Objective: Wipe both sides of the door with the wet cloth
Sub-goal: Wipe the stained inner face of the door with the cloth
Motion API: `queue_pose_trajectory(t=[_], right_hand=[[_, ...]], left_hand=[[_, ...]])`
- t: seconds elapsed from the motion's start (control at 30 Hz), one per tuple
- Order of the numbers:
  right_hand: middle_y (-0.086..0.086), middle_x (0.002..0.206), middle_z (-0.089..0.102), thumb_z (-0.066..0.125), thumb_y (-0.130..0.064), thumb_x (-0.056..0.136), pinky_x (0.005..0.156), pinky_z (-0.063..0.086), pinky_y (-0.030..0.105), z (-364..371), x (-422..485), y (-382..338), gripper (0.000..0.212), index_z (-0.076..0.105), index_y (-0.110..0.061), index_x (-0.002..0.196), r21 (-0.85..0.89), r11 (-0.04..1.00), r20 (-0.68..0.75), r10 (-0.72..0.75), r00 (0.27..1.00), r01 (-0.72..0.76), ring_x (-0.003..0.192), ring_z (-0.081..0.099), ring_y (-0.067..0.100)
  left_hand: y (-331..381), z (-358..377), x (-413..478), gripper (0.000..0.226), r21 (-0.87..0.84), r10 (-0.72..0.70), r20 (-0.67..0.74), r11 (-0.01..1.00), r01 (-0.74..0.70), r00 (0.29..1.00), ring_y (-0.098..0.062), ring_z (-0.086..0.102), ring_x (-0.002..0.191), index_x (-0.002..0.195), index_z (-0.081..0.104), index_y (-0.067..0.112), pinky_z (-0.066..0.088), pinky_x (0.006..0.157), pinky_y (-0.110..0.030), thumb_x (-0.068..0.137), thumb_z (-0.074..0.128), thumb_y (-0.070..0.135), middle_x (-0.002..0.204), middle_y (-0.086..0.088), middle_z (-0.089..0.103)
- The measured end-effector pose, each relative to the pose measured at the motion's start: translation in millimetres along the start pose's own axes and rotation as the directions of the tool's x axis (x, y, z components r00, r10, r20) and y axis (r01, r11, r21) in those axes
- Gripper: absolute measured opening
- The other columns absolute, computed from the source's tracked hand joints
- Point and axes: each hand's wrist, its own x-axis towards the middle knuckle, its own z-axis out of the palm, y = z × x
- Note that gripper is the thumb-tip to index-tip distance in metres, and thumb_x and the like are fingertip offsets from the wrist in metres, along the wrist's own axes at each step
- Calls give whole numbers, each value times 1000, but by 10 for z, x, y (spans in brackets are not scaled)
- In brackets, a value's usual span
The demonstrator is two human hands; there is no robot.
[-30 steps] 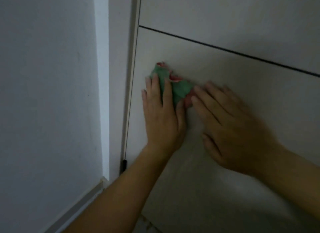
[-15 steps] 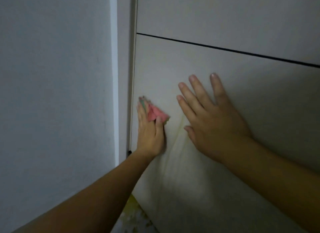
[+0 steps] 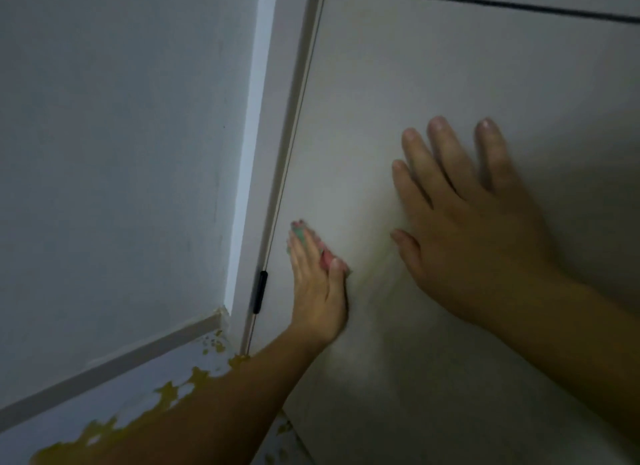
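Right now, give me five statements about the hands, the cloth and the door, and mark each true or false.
1. The left hand presses the cloth against the door. True.
2. The right hand holds a second cloth. False: it lies flat on the door, fingers spread, holding nothing.
3. The cloth sits close to the door's edge by the hinge. True.
4. The cloth is plain white. False: it shows green and pink.
5. A dark groove crosses the door above both hands. True.

Bare hands, forearms (short nails)
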Motion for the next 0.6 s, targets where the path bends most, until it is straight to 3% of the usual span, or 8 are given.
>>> queue_pose_trajectory(t=[0.1,0.23,0.3,0.47,0.53,0.6], right_hand=[[23,164,-27,-3,-53,96,117,-21,63,75,7,-172,80,-12,-6,161,3,997,17,-76,997,76,151,-26,44],[21,166,-24,-5,-52,96,116,-23,62,186,40,-475,78,-12,-9,161,1,992,29,-125,992,125,151,-27,44],[22,165,-25,-6,-49,95,116,-23,63,248,57,-573,78,-13,-8,160,6,992,34,-127,991,127,150,-27,45],[22,165,-26,0,-46,98,113,-26,64,338,58,-612,74,-12,-8,161,-3,992,23,-127,992,127,150,-26,46],[22,165,-25,6,-44,99,113,-27,63,322,45,-623,73,-12,-8,161,6,992,14,-129,992,129,150,-27,45],[20,168,-17,16,-38,100,119,-21,61,263,37,-621,72,-5,-8,162,64,989,-9,-135,991,135,153,-20,42]], left_hand=[[-99,2,-8,71,-31,-83,38,996,85,996,-11,-32,150,154,-29,23,-10,126,-50,104,17,45,162,5,-37],[230,27,499,67,-57,175,-131,981,-183,976,-22,-22,155,161,-12,16,-11,126,-50,108,22,40,169,-3,-20],[46,79,462,67,-18,230,-154,972,-235,961,-26,-18,156,161,-9,9,-9,127,-50,108,22,36,169,-8,-16],[-671,130,-240,67,-21,-106,-25,994,106,994,-10,-31,151,157,-24,18,-9,126,-50,107,17,37,164,4,-34],[-636,119,-195,67,-66,-119,-21,991,117,993,-8,-33,150,152,-30,25,-9,125,-51,107,18,39,161,9,-38],[-423,67,-26,67,-98,-16,-43,995,12,999,-15,-31,152,152,-26,26,-9,125,-54,107,22,36,163,5,-34]])
